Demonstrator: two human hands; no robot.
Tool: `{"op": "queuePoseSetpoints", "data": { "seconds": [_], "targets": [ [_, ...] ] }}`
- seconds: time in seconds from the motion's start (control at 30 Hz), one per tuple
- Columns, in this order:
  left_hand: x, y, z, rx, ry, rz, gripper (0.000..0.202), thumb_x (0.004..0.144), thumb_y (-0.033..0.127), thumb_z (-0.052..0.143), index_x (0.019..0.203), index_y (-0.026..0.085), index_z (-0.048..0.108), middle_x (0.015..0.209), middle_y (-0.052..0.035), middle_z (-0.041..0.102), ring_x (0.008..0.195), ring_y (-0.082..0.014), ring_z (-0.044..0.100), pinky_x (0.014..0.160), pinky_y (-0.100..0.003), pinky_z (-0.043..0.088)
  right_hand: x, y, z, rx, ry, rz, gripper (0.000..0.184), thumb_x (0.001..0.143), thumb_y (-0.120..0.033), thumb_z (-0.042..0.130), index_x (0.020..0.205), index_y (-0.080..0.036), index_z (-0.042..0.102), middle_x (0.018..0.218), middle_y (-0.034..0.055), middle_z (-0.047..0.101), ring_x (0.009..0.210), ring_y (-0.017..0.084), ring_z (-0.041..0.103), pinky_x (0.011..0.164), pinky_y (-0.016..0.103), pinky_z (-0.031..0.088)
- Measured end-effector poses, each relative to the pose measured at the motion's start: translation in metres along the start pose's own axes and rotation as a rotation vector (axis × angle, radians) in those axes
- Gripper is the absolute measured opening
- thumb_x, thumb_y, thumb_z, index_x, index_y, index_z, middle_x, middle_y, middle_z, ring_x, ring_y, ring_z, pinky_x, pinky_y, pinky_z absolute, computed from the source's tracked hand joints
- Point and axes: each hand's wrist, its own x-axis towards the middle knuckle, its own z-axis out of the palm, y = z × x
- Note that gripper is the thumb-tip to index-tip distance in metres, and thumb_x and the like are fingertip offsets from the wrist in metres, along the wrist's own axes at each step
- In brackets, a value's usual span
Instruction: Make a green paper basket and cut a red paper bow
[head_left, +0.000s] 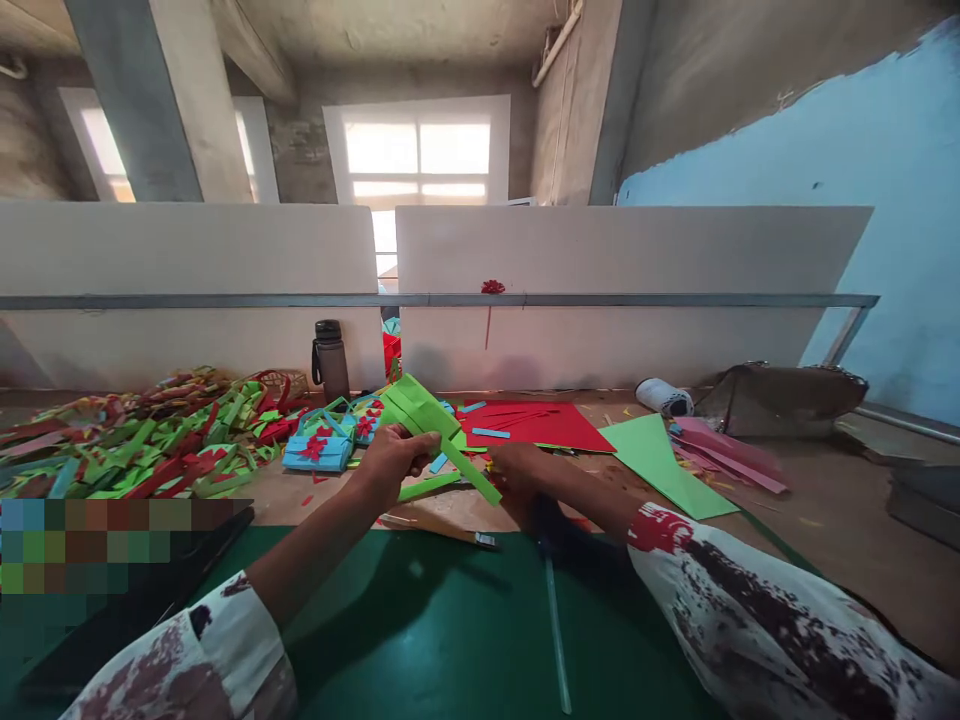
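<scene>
My left hand (394, 460) is closed on a folded green paper piece (424, 408), held up above the table with its thumb on the near side. A narrow green paper strip (474, 475) slants down to the right from it. My right hand (517, 472) is low over the table, close to the strip's lower end. Its fingers point down and are mostly hidden, and a small yellow bit shows by them. Below the hands lies a cutter with a wooden-looking body (442, 528). Beside my left hand sit finished-looking blue paper bags (319, 448) with red decorations.
Red paper sheets (540, 425), a light green sheet (667, 465) and pink paper (731, 450) lie to the right. A heap of coloured paper pieces (165, 435) fills the left. A dark bottle (330, 360) stands behind. A clear stick (556, 635) rests on the green mat (420, 640).
</scene>
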Motion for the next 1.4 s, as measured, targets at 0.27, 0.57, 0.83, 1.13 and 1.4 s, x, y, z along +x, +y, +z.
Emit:
{"op": "queuePoseSetpoints", "data": {
  "seconds": [0.27, 0.57, 0.83, 1.13, 1.4],
  "targets": [
    [0.000, 0.004, -0.001, -0.023, -0.024, -0.017, 0.022, 0.058, 0.029, 0.073, 0.061, 0.011, 0.061, 0.048, 0.0021, 0.052, 0.041, -0.0050, 0.039, 0.041, -0.019, 0.027, 0.005, 0.005, -0.003, 0.143, 0.279, -0.122, 0.030, 0.089, -0.030, 0.054, 0.116, -0.016, 0.053, 0.115, 0.0077, 0.057, 0.095, 0.020, 0.059, 0.079, 0.040, 0.051],
    [-0.005, 0.008, 0.004, -0.064, -0.049, -0.059, 0.026, 0.055, 0.030, 0.075, 0.063, 0.010, 0.061, 0.052, -0.0004, 0.056, 0.041, -0.0055, 0.041, 0.040, -0.019, 0.027, -0.002, 0.041, -0.029, 0.498, 0.797, 0.003, 0.031, 0.089, -0.030, 0.054, 0.116, -0.017, 0.053, 0.117, 0.0080, 0.056, 0.097, 0.021, 0.058, 0.081, 0.041, 0.050],
    [-0.008, 0.006, 0.011, -0.042, -0.062, -0.071, 0.025, 0.054, 0.029, 0.075, 0.060, 0.009, 0.061, 0.051, -0.0015, 0.056, 0.040, -0.0058, 0.042, 0.039, -0.020, 0.028, -0.018, 0.051, -0.039, 0.927, 1.227, 0.164, 0.035, 0.089, -0.028, 0.053, 0.121, -0.017, 0.047, 0.113, 0.0077, 0.055, 0.090, 0.019, 0.059, 0.074, 0.038, 0.052],
    [-0.009, 0.007, 0.009, 0.038, -0.126, -0.084, 0.021, 0.058, 0.029, 0.071, 0.063, 0.010, 0.064, 0.051, -0.0011, 0.056, 0.040, -0.0054, 0.039, 0.039, -0.020, 0.025, -0.075, 0.009, -0.047, 1.301, 0.960, 0.001, 0.054, 0.069, -0.036, 0.067, 0.119, -0.022, 0.050, 0.058, -0.0078, 0.045, 0.046, 0.009, 0.041, 0.042, 0.021, 0.038],
    [-0.005, 0.018, -0.006, 0.131, -0.265, -0.132, 0.012, 0.058, 0.017, 0.069, 0.051, 0.011, 0.061, 0.047, -0.0017, 0.054, 0.040, -0.0073, 0.042, 0.040, -0.021, 0.026, -0.142, -0.023, -0.004, 1.262, 0.330, -0.013, 0.038, 0.061, -0.023, 0.066, 0.099, -0.021, 0.065, 0.062, -0.0004, 0.059, 0.051, 0.014, 0.052, 0.046, 0.026, 0.044]
  ]
}}
